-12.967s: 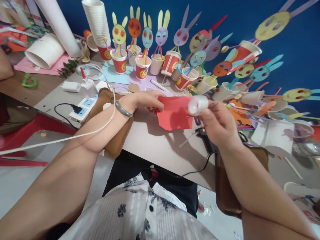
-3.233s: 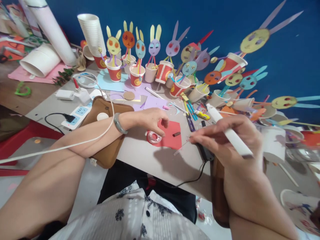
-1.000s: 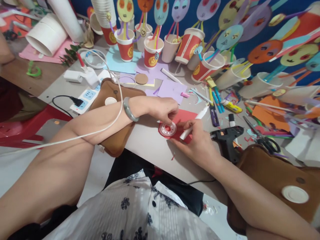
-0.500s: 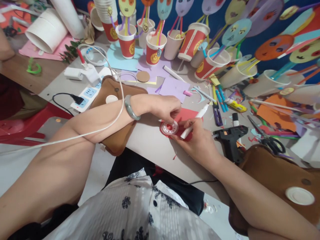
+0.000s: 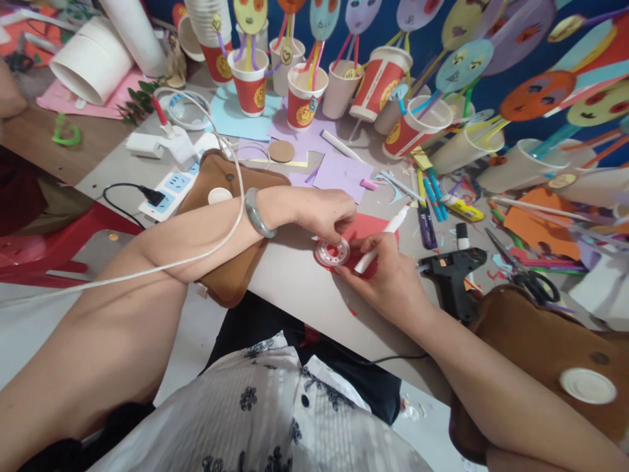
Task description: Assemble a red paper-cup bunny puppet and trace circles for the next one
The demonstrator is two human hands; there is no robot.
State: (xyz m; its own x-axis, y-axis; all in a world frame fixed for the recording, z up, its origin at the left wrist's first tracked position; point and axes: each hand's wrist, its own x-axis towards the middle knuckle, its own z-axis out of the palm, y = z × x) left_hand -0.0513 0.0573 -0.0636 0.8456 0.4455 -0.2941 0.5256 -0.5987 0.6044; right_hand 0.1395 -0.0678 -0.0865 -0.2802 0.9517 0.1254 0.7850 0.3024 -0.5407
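Observation:
A small round clear plastic piece (image 5: 332, 253) lies over red paper (image 5: 364, 227) near the table's front edge. My left hand (image 5: 324, 213), with a bangle at the wrist, has its curled fingertips on the upper edge of the round piece. My right hand (image 5: 390, 275) holds a white pen (image 5: 367, 261) between its fingers, the pen pointing up to the right. Its other fingertips touch the lower right rim of the round piece. Part of the red paper is hidden under my hands.
Red paper cups (image 5: 250, 85) with paper faces line the back. A black glue gun (image 5: 455, 275), scissors (image 5: 538, 282) and a brown cushion (image 5: 545, 367) are at the right. A power strip (image 5: 170, 193) and another brown cushion (image 5: 236, 275) are at the left; a white cable crosses my left arm.
Both hands remain nearly where they were. A small red scrap by the front edge has shifted slightly to the right.

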